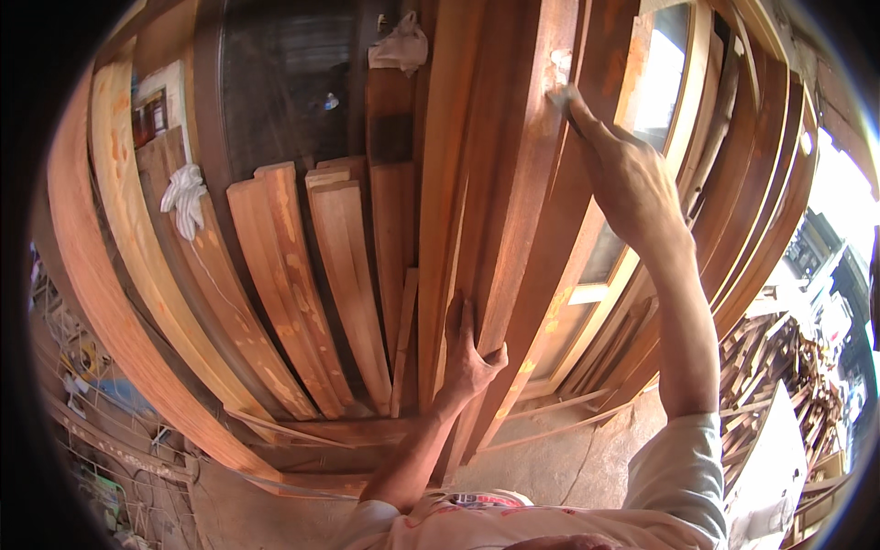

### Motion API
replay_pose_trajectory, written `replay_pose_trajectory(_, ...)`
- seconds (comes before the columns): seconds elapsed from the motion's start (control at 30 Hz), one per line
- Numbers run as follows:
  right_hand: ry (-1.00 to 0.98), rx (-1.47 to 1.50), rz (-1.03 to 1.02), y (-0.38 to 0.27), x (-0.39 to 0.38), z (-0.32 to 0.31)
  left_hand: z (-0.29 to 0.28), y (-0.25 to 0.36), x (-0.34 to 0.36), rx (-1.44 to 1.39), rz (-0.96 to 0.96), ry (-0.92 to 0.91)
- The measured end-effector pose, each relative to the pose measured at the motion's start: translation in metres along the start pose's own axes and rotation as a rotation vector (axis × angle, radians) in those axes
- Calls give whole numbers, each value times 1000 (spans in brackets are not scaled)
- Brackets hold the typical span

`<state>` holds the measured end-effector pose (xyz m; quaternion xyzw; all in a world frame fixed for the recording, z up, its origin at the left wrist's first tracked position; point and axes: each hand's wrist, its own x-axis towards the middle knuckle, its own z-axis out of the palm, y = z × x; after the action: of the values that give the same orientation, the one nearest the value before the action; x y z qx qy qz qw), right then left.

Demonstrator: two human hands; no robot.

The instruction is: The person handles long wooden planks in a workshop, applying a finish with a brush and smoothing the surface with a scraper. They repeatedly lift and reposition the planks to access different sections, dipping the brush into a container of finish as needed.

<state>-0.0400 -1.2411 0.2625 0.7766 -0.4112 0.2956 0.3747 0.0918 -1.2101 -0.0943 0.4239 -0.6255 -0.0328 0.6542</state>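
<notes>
An upright reddish-brown wooden board (533,165) runs through the middle. My left hand (472,362) grips it low down, fingers along its left side and thumb at its right edge. My right hand (628,183) is raised high on the board, fingers closed around a small greyish item (562,99) too blurred to make out, held against the face near a pale patch (559,66). Other planks and a light wooden frame with glass (662,69) stand just to the right.
Planks (353,284) lean in rows before a dark glazed panel (280,101). A white glove (185,197) and a pale cloth (399,46) rest on them. Below is concrete floor (559,458). A heap of offcuts (770,367) lies right, wire mesh (119,467) lower left.
</notes>
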Motion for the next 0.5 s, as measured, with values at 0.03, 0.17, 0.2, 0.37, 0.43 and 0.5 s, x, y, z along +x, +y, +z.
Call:
replay_pose_trajectory(0.03,-2,47,-21,-2,6,-6,-3,-2,0,12,-2,1)
replay_pose_trajectory(0.17,189,125,-54,8,29,-25,0,4,0,-6,-4,-26)
replay_pose_trajectory(0.2,142,78,-56,16,38,-19,2,2,-2,-25,-13,-27)
replay_pose_trajectory(0.37,-38,96,63,-8,25,-14,-4,-4,0,8,-31,-26)
replay_pose_trajectory(0.43,76,157,83,-9,19,-14,-7,-5,-1,-1,-22,-27)
replay_pose_trajectory(0.5,98,147,86,-2,18,-9,-2,5,2,-24,10,-26)
